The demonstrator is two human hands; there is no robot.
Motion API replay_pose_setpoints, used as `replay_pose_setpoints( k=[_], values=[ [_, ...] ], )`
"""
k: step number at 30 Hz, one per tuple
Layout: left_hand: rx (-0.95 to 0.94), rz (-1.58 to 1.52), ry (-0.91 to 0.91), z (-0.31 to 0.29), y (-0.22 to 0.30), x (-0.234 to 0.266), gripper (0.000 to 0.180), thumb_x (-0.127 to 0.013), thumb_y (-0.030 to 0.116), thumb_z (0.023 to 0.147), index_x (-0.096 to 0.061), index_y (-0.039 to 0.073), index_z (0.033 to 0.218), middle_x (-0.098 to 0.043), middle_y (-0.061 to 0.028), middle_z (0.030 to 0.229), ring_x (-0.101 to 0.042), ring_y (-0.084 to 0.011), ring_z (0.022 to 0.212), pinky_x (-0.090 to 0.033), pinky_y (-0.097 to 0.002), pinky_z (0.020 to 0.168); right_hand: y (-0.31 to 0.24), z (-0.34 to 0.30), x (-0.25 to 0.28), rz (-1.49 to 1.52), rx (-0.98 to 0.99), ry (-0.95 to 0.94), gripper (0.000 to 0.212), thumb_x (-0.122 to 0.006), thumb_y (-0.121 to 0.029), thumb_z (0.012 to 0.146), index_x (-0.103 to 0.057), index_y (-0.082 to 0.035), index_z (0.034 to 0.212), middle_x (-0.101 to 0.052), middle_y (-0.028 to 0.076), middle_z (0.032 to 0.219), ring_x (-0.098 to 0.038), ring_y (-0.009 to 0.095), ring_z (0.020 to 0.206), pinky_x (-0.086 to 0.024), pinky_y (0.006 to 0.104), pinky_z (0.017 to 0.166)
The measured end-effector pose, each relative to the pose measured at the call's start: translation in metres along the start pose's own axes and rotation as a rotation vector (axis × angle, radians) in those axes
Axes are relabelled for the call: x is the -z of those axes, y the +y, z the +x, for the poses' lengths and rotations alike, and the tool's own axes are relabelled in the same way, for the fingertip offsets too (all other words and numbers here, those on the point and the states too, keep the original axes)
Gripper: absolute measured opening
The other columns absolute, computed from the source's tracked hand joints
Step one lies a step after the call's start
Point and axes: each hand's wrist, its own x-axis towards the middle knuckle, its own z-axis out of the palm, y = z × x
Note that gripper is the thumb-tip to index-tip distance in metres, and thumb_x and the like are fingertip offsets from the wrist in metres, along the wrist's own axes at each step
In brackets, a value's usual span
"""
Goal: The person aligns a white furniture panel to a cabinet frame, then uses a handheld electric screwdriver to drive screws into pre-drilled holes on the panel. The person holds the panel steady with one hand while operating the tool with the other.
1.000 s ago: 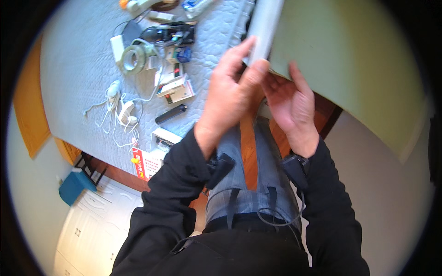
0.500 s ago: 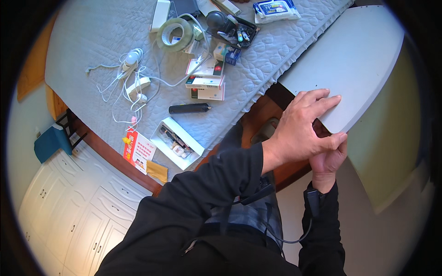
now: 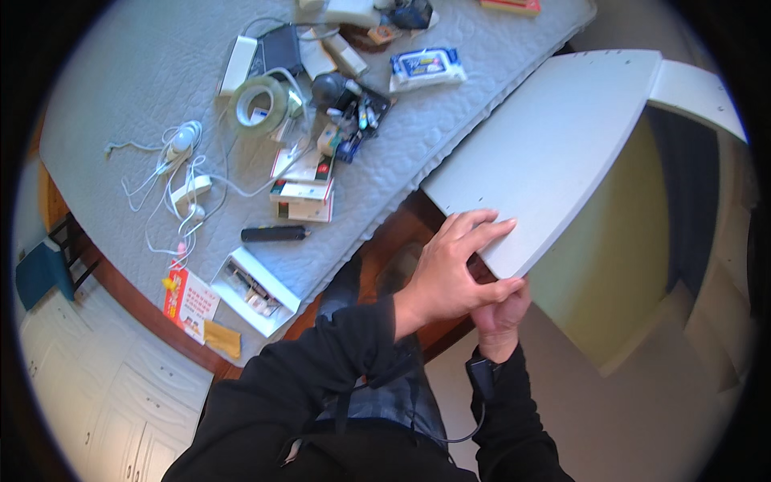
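Head view: both hands' grip clasps white board (image 3: 554, 153); tape roll (image 3: 259, 102), cables (image 3: 173, 173) lie beside.

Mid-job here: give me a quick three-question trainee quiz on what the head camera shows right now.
1. True or false: the left hand lies on top of the near corner of the white panel.
2. Where is the right hand? A) on the roll of tape B) under the panel's near corner, below the left hand C) on the black remote
3. What lies on the grey quilted cover just beyond the panel's far left edge?

Key
1. True
2. B
3. A pack of wet wipes
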Motion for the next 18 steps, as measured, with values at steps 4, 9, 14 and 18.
replay_pose_setpoints(
  k=[4,9,14,18],
  values=[
    [0.007,-0.001,-0.009,0.001,0.004,0.003,0.072,-0.084,0.044,0.076,-0.066,0.012,0.138,-0.058,-0.0205,0.141,-0.056,-0.0377,0.128,-0.045,-0.0452,0.11,-0.003,-0.001,-0.006,0.038,-0.039,0.003,0.063,-0.062,-0.041,0.103,-0.045,-0.005,0.151,-0.053,0.011,0.149,-0.048,0.029,0.14,-0.036,0.0467,0.12],
    [-0.01,0.016,-0.004,0.002,0.003,0.005,0.073,-0.085,0.046,0.075,-0.067,0.012,0.137,-0.059,-0.0191,0.139,-0.056,-0.0365,0.128,-0.046,-0.0447,0.108,-0.001,-0.001,-0.008,0.033,-0.034,-0.006,0.063,-0.063,-0.042,0.102,-0.046,-0.006,0.151,-0.053,0.01,0.148,-0.049,0.029,0.139,-0.038,0.0465,0.119],
    [-0.03,0.032,0.012,0.001,-0.001,0.004,0.074,-0.086,0.046,0.073,-0.067,0.012,0.136,-0.06,-0.0181,0.139,-0.057,-0.0355,0.126,-0.046,-0.0444,0.106,0.003,0.0,0.001,-0.022,-0.017,-0.01,0.066,-0.06,-0.048,0.101,-0.047,-0.006,0.15,-0.054,0.011,0.148,-0.05,0.03,0.139,-0.038,0.0473,0.119],
    [-0.013,0.004,0.008,0.0,-0.001,0.005,0.074,-0.085,0.048,0.074,-0.067,0.014,0.136,-0.058,-0.0164,0.14,-0.055,-0.0349,0.127,-0.046,-0.0456,0.107,0.003,0.0,0.004,-0.034,-0.013,-0.033,0.064,-0.055,-0.049,0.102,-0.048,-0.006,0.149,-0.055,0.012,0.146,-0.051,0.03,0.138,-0.039,0.0479,0.118]
  ],
)
